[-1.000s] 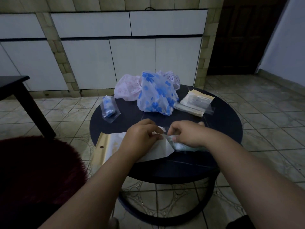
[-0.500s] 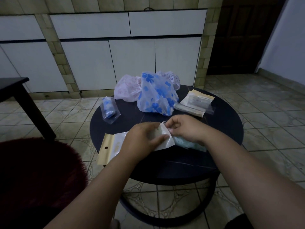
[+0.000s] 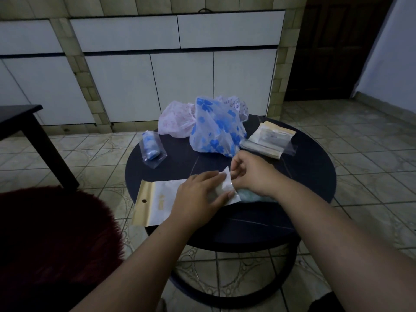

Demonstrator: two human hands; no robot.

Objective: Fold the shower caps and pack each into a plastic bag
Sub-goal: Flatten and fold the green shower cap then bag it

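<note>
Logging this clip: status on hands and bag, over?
Left hand flat on bag. Right hand pinching its open end, folded cap at the mouth, not in. Nothing in the way.

Bare tabletop (image 3: 304,176) right of the hands, far edge crowded – shower caps (image 3: 213,129), bag stack (image 3: 267,138), packed bag (image 3: 151,146).

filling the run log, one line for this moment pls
left hand flat on gold-edged plastic bag | right hand pinches bag mouth | pale green folded cap half in

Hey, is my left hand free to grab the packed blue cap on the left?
Probably not yet: the left hand presses the bag flat. The path to the packed cap looks bare, though.
</note>
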